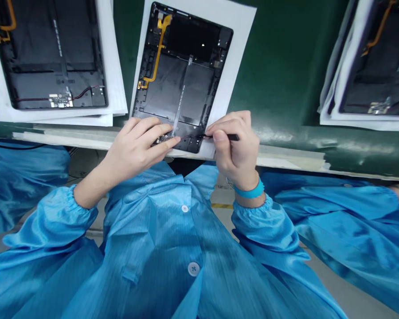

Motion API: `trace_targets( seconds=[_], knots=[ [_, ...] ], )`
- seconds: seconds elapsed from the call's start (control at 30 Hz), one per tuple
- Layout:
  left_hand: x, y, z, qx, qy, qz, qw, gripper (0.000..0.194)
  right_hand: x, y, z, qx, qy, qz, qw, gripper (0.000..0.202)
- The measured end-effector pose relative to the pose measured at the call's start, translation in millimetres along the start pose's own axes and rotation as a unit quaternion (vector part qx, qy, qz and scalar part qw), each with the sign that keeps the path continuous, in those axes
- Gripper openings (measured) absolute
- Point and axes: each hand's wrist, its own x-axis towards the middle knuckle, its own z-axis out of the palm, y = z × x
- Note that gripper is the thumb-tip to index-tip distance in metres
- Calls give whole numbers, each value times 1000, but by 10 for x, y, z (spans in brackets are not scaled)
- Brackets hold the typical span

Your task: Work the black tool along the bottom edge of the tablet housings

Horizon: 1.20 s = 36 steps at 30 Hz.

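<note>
Wire work at the near corner of the open tablet (pixel 194 93).
My right hand (pixel 236 141) is clamped on a slim black tool (pixel 232 137) by the thin wires (pixel 189 136); my left hand (pixel 136 144), fingers apart, steadies the circuit board (pixel 162 139). Orange ribbon (pixel 157 62) appears laid; whether the wires are secured, I cannot tell.

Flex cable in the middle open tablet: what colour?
Yellow-orange flex cable. Shows best in the head view, the only one.
</note>
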Motion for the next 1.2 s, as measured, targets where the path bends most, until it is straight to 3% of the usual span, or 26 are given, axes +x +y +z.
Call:
trace_targets(
  seconds=[0.17,0.33,0.57,0.7,0.87,1.0,1.2],
  knots=[
    [-12,-14,0,-26,-17,-16,999,31,55,-15,5,15,-61,27,998,42],
    [-2,-63,-18,-12,-41,7,999,32,99,-48,18,-11,-73,36,997,48],
    [52,-159,-60,-42,-57,32,997,36,68,-18,12,-26,-62,21,998,46],
    [120,-152,-157,-41,-88,35,995,32,52,-72,52,-29,-7,3,1000,43],
    [295,-207,-262,-97,-130,-7,987,31,7,-231,178,47,51,65,995,39],
    [541,-428,-270,-122,-168,-5,978,35,-3,-290,234,87,29,91,992,36],
    [888,-668,-236,-147,-297,26,943,41,20,-266,220,98,-10,111,989,43]
  ],
)
